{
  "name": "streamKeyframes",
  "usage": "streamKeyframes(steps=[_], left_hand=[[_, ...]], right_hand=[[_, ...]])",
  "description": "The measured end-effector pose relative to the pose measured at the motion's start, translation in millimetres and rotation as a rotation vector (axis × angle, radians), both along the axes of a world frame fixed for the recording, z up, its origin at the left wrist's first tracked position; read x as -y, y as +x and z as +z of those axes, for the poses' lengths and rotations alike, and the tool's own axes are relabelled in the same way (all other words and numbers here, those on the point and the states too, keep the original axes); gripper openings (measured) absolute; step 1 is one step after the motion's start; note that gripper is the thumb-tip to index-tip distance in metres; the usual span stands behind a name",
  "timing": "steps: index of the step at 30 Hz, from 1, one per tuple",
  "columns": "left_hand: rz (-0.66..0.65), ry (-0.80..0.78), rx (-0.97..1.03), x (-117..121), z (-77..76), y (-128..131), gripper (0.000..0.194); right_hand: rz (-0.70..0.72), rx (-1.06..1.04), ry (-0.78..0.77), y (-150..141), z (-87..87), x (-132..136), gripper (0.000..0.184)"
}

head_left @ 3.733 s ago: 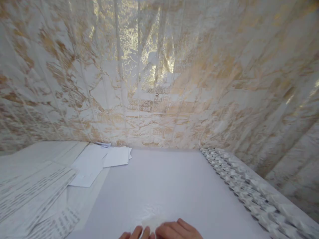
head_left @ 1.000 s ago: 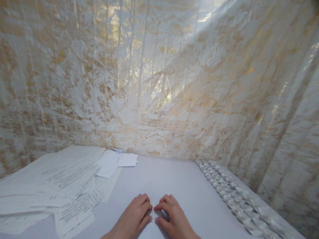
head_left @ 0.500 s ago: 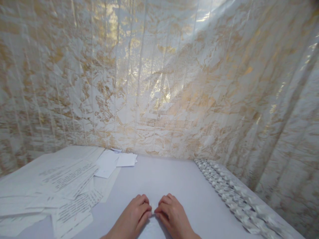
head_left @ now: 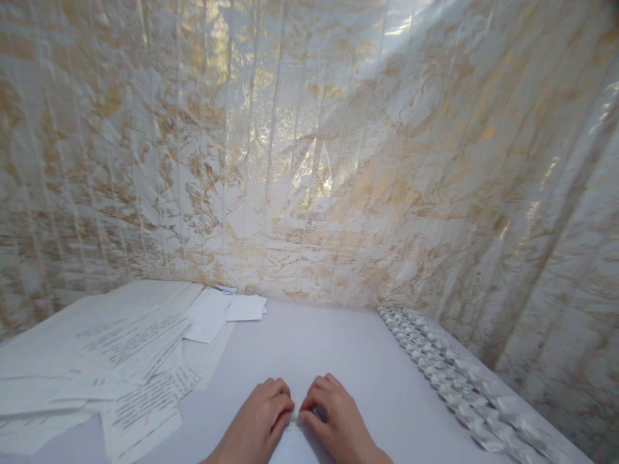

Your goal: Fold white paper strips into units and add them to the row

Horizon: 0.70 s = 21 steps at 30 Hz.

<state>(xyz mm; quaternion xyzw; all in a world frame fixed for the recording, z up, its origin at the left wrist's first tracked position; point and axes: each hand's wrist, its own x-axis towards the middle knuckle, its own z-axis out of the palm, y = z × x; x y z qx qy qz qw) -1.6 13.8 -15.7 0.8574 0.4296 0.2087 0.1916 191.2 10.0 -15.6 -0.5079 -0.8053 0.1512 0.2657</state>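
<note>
A head-worn camera, close above the left hand (head_left: 264, 412) and right hand (head_left: 334, 414), faces forward and down across the table (head_left: 319, 341) toward the curtain (head_left: 309, 193).

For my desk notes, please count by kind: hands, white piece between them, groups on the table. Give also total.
Left hand, right hand: 2
White piece, blurred: 1
Printed paper pile: 1
Blank paper group: 1
Folded piece group: 1
Total: 6

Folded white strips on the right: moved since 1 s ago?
No. The folded strips show no visible shift; their far end sits at the same place relative to the patterned backdrop.
</note>
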Motion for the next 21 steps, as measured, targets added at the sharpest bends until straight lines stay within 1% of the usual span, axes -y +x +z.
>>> streamKeyframes(steps=[3, 6, 8, 15, 17, 21], left_hand=[[0.042, 0.022, -0.005, 1, 0.3, 1, 0.014], [0.082, 0.028, -0.012, 1, 2.7, 1, 0.014], [0.106, 0.019, -0.011, 0, 4.1, 1, 0.015], [0.210, -0.014, 0.013, -2, 4.1, 3, 0.012], [0.226, -0.020, 0.016, -1, 3.9, 3, 0.012], [0.237, -0.031, 0.020, 0, 3.9, 4, 0.017]], right_hand=[[-0.014, -0.003, -0.002, -3, 0.1, -1, 0.016], [0.002, 0.004, -0.007, -4, 0.4, -1, 0.012], [-0.006, 0.007, -0.018, -5, 1.2, 0, 0.016], [-0.093, -0.038, -0.041, -13, 4.2, -2, 0.019], [-0.103, -0.037, -0.038, -14, 3.0, -1, 0.019], [-0.118, -0.048, -0.032, -16, -0.6, 0, 0.020]])
